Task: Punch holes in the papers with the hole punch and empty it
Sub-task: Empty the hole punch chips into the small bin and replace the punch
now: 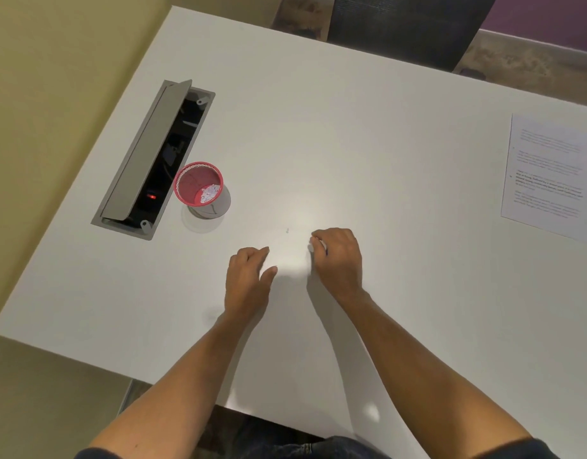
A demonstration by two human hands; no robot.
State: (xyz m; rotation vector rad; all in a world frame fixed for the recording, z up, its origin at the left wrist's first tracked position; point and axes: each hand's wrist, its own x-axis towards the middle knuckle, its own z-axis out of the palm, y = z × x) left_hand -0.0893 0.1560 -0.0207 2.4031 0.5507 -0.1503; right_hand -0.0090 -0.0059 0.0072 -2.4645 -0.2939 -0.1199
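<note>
Head view, both hands low over the white bench point(384, 144), near its front edge, well apart from each other.

Left hand point(249, 279): palm down, fingers curled loosely inward, thumb stuck out to the right. Grip is narrow and loose, with nothing visible in it. Whether the fingertips touch the bench surface cannot be told.

Right hand point(338, 256): knuckles up, fingers bent under toward the palm, grip nearly closed. A small pale patch shows at the fingertips; cannot tell whether it is a scrap of something held or only glare. Contents of this grip: cannot tell.

Two tiny pale dots point(287, 230) lie on the bench just beyond and between the hands, touching neither.

Red mesh cup point(198, 183): upright, far left of the hands, just beside the open cable hatch point(153, 157) set into the bench. White paper bits sit in the bottom of the cup.

Papers point(550, 173): printed sheets lying flat at the right edge of the bench, well apart from both hands. Text blurred, unreadable.

Hole punch: not located in this view.

Dark chair point(408, 28) at the far side of the bench.
</note>
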